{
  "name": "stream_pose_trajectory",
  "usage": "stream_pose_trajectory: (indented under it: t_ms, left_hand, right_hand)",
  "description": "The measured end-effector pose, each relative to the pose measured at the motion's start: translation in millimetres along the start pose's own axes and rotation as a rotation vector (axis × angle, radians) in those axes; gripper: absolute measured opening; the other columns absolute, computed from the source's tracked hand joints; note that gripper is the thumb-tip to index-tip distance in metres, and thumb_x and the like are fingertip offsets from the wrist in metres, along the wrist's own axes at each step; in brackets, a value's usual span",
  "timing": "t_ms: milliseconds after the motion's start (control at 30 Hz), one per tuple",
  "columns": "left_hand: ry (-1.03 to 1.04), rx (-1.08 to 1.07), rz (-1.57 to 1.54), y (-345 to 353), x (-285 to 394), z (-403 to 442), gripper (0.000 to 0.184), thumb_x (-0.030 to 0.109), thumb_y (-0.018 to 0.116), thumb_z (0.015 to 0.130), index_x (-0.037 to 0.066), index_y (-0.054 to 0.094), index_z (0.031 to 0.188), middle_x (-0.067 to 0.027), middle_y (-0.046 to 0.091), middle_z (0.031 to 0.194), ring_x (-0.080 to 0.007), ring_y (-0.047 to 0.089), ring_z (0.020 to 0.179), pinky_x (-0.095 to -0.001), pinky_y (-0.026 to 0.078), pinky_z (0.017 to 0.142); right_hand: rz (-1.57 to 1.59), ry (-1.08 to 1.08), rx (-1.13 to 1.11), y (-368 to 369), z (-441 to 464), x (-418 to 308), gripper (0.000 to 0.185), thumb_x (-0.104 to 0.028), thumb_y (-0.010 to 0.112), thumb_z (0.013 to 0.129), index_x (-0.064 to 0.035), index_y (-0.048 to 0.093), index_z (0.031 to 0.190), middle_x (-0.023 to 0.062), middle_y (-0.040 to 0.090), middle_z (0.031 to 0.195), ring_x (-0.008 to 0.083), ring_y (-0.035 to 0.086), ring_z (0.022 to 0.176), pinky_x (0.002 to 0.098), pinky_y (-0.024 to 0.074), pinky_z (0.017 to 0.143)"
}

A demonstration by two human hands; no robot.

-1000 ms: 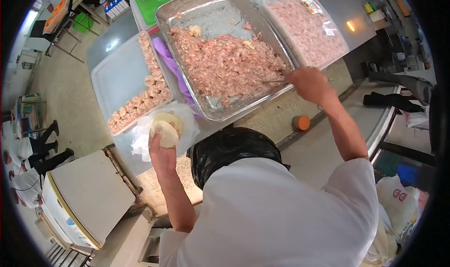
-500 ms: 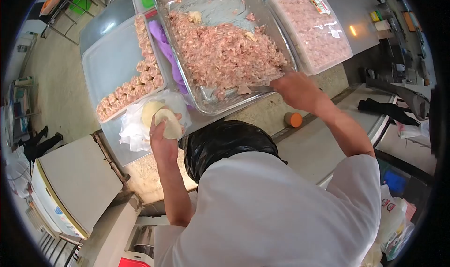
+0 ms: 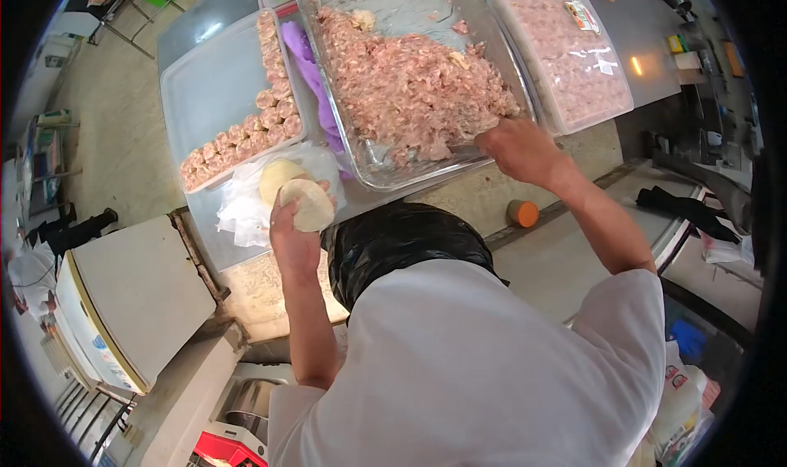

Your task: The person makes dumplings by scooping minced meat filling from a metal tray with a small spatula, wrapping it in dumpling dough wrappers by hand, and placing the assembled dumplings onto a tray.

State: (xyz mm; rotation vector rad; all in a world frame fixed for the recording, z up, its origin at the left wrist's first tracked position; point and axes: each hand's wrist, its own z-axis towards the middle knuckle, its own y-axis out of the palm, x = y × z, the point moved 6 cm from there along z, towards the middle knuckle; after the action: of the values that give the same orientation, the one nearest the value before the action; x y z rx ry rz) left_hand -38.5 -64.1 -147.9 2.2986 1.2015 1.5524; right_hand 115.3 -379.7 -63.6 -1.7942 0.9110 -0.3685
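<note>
A pale round dough wrapper (image 3: 307,205) rests across the fingers of my left hand (image 3: 293,239), pinned by the thumb. Just behind it, a pile of wrappers (image 3: 279,173) lies on a white plastic bag (image 3: 242,202). My right hand (image 3: 520,150) is closed at the near right corner of the deep metal tray (image 3: 393,180), gripping a flat metal spatula whose blade is mostly hidden now. Minced meat filling (image 3: 418,90) heaps in that tray. To the left, rows of filled dumplings (image 3: 266,121) line two edges of a translucent plastic tray (image 3: 209,86).
A lidded plastic box (image 3: 566,61) packed with pink food stands right of the metal tray. Between the trays lies a purple cloth (image 3: 316,82). An orange-capped jar (image 3: 523,214) is near the counter's front edge. Another person's legs (image 3: 78,229) show far left.
The view has shifted, so the counter sits slightly higher and further right. My right hand has turned and the spatula blade has sunk from sight by the meat. My left hand still holds the wrapper.
</note>
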Motion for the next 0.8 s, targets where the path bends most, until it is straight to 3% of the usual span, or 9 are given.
stream_pose_trajectory:
  t_ms: [100,233,300,367,500,567,667,800]
  left_hand:
    - [-0.026,-0.053,-0.013,8,-6,4,0.054,0.021,0.049,0.091,-0.004,0.045,0.139,-0.0264,0.060,0.126,-0.0368,0.061,0.117,-0.0480,0.049,0.100]
    - [0.030,-0.001,-0.137,32,-3,6,0.054,0.022,0.045,0.098,-0.003,0.040,0.146,-0.0272,0.056,0.134,-0.0366,0.058,0.121,-0.0488,0.046,0.107]
    - [0.016,-0.098,-0.207,47,-7,10,0.053,0.023,0.043,0.102,-0.002,0.039,0.149,-0.0231,0.056,0.136,-0.0351,0.056,0.124,-0.0484,0.043,0.111]
    - [0.019,-0.158,-0.232,70,-13,15,0.052,0.026,0.043,0.103,-0.001,0.040,0.148,-0.0206,0.056,0.136,-0.0345,0.056,0.126,-0.0481,0.042,0.112]
    - [0.065,-0.186,-0.590,109,-15,24,0.045,0.030,0.041,0.104,0.000,0.051,0.137,-0.0171,0.061,0.124,-0.0319,0.058,0.117,-0.0489,0.044,0.106]
    - [0.196,-0.315,-0.613,110,-11,32,0.044,0.032,0.039,0.105,0.000,0.057,0.128,-0.0157,0.063,0.116,-0.0297,0.060,0.110,-0.0492,0.045,0.101]
    - [0.174,-0.043,-0.470,82,-14,46,0.044,0.037,0.040,0.105,-0.001,0.060,0.119,-0.0137,0.064,0.107,-0.0279,0.060,0.100,-0.0486,0.047,0.095]
    - [0.092,-0.089,-0.318,94,-11,37,0.047,0.039,0.037,0.106,-0.001,0.060,0.117,-0.0131,0.064,0.105,-0.0287,0.059,0.099,-0.0480,0.046,0.095]
  right_hand:
    - [0.220,-0.162,0.183,1,3,-7,0.014,-0.004,0.060,0.087,-0.0025,0.071,0.095,0.0200,0.069,0.086,0.0372,0.068,0.084,0.0464,0.0541,0.075]
    - [0.790,0.004,-0.066,-5,1,-11,0.021,-0.008,0.060,0.095,-0.0012,0.070,0.113,0.0184,0.069,0.088,0.0340,0.066,0.083,0.0404,0.0517,0.074]
    - [1.106,0.151,-0.123,5,-9,-19,0.027,-0.008,0.060,0.097,-0.0014,0.068,0.121,0.0166,0.070,0.091,0.0321,0.066,0.083,0.0378,0.0507,0.074]
    - [1.137,0.064,0.104,2,-9,-46,0.030,-0.006,0.062,0.096,-0.0016,0.066,0.125,0.0171,0.070,0.096,0.0310,0.066,0.084,0.0373,0.0512,0.074]
    - [1.024,-0.015,0.600,28,2,-92,0.036,0.000,0.065,0.092,-0.0018,0.065,0.127,0.0182,0.069,0.101,0.0305,0.067,0.083,0.0359,0.0526,0.075]
    - [1.005,-0.032,0.617,29,1,-96,0.036,0.004,0.066,0.089,-0.0016,0.066,0.125,0.0188,0.069,0.097,0.0307,0.067,0.081,0.0372,0.0525,0.073]
    - [1.021,-0.028,0.567,19,-12,-89,0.035,0.003,0.066,0.089,-0.0011,0.066,0.124,0.0195,0.068,0.094,0.0316,0.067,0.078,0.0387,0.0521,0.071]
    - [0.888,-0.019,0.499,8,-10,-90,0.034,0.002,0.065,0.090,-0.0009,0.067,0.123,0.0207,0.069,0.095,0.0315,0.068,0.080,0.0385,0.0527,0.071]
